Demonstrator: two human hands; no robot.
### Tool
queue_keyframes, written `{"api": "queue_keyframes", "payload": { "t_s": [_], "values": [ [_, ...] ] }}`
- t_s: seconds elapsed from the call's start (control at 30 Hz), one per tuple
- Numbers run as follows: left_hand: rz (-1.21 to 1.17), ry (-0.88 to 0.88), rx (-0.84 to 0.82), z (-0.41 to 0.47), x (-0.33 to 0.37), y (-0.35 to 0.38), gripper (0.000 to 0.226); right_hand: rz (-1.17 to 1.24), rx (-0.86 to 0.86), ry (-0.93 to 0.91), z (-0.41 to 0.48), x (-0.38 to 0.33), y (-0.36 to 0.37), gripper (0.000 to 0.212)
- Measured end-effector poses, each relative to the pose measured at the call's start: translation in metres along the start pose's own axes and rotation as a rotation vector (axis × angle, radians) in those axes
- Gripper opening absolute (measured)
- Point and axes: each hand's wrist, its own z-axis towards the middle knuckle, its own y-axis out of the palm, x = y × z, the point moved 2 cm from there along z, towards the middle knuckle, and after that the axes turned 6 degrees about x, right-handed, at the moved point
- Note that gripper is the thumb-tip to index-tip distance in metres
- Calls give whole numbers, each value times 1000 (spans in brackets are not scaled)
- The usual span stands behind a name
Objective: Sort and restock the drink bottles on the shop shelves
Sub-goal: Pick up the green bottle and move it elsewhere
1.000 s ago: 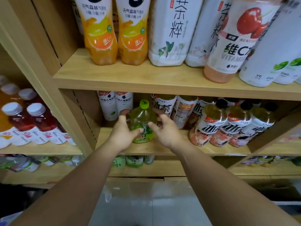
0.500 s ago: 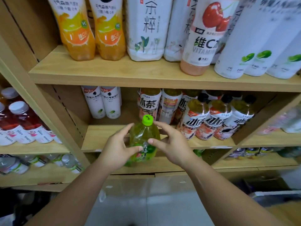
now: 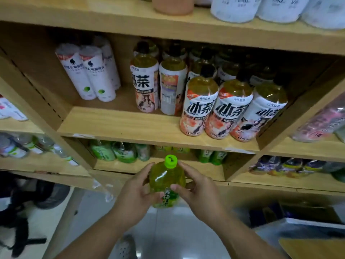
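Head view showed the left hand (image 3: 137, 191) and right hand (image 3: 201, 193), fingers (image 3: 187, 169) curled round a full green tea bottle (image 3: 166, 179) before the lower shelf (image 3: 205, 171); likely heavy, slick plastic, best held mid-body.

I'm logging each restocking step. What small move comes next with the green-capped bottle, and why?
Probably ease the green-capped bottle, gripped by the left hand and right hand, forward onto the lower shelf, where similar green-labelled bottles stand beside an open stretch.
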Motion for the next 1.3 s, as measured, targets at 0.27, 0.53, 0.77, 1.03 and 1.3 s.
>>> {"api": "queue_keyframes", "payload": {
  "t_s": [0.27, 0.53, 0.77, 1.03, 1.3],
  "values": [
    [22, 22, -45, 65, -80, 50, 80, -49, 18, 37, 40, 104, 45, 79],
    [-23, 44, -32, 146, -137, 62, 69, -197, 105, -43, 108, 167, 95, 76],
    [56, 89, 38, 178, -174, 62, 77, -342, 134, -70, 138, 186, 118, 79],
    [510, 221, 358, 188, -160, 71, 76, -340, 148, 43, 169, 183, 131, 96],
    [662, 156, 262, 177, -140, 66, 73, -386, 128, 78, 161, 175, 133, 106]
  ]
}}
